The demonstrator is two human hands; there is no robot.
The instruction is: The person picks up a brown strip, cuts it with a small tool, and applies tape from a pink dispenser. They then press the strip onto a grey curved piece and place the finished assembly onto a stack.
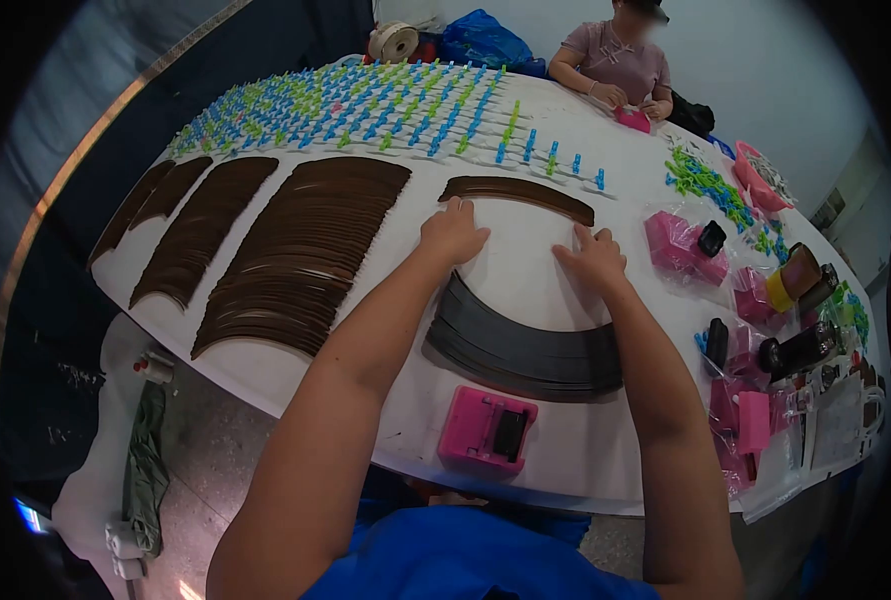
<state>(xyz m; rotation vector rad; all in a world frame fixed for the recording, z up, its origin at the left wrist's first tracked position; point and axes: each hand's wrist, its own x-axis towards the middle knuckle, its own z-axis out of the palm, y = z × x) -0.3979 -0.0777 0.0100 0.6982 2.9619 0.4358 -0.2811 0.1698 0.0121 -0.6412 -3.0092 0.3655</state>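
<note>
As left hand (452,232) and right hand (591,258) lie flat, unclenched, a brown strip (517,190) arcs just beyond.

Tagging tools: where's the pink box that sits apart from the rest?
Head view, bottom centre: the pink box is on the white table by its near edge, just this side of the grey strip stack.

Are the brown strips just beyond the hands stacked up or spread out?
Spread out: the brown strips lie flat in one overlapping curved row on the table, not piled.
</note>
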